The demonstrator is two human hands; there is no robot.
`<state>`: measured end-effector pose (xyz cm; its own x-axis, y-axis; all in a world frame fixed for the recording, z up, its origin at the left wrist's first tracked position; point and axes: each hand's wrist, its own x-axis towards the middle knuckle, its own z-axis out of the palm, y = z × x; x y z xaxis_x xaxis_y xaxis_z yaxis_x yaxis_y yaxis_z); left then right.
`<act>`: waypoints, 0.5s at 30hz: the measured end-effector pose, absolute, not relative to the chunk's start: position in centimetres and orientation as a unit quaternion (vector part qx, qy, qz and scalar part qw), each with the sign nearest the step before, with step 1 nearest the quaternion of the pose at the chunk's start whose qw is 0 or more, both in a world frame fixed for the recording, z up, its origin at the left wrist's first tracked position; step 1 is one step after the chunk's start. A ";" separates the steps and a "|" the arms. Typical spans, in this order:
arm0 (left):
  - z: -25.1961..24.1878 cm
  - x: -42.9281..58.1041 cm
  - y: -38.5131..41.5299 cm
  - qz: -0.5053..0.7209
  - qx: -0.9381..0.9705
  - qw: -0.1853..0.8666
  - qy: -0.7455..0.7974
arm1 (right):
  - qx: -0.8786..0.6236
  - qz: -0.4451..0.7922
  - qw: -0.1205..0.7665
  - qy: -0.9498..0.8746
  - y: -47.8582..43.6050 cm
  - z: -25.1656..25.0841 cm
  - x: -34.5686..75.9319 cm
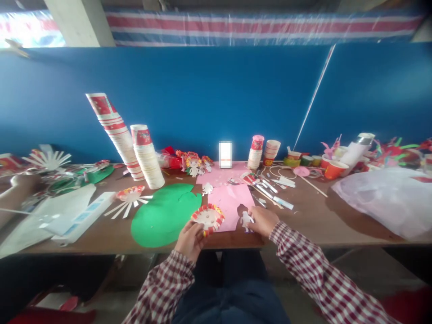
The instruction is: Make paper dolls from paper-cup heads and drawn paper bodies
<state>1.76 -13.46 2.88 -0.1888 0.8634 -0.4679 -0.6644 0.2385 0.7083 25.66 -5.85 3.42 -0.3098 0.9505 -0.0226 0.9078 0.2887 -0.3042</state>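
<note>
My left hand (191, 239) pinches the lower left edge of a round paper piece (208, 218) with a red and yellow curled rim, near the table's front edge. To its right, my right hand (263, 219) is closed on a small white paper figure (246, 220) between thumb and fingers. Pink paper (229, 202) lies between and behind the two pieces. On the left is a large green paper leaf shape (162, 218), its right edge beside the round piece. Another white cutout (207, 188) rests just behind, at the pink paper's edge.
Stacks of paper cups (148, 157) stand at the back left, shorter stacks (255, 153) behind the pink paper. Markers (270, 186) lie right of it. A translucent plastic bag (388, 198) occupies the right side. Another person's hand (27, 180) is at the far left.
</note>
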 end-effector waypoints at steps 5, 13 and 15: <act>3.0 2.1 -13.2 0.614 0.104 0.608 0.492 | -0.570 0.183 0.102 -0.795 -5.1 2.9 26.0; 3.4 2.9 -12.6 0.610 0.105 0.617 0.485 | -0.543 0.247 0.203 -0.776 -5.3 2.2 25.6; 3.5 3.0 -12.4 0.614 0.101 0.617 0.482 | -0.527 0.268 0.239 -0.771 -5.9 2.6 25.3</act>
<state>3.05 -12.43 3.45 -0.2177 0.8556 -0.4697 -0.6601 0.2255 0.7165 25.25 -5.90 2.56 -0.3311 0.9397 0.0855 0.6839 0.3014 -0.6644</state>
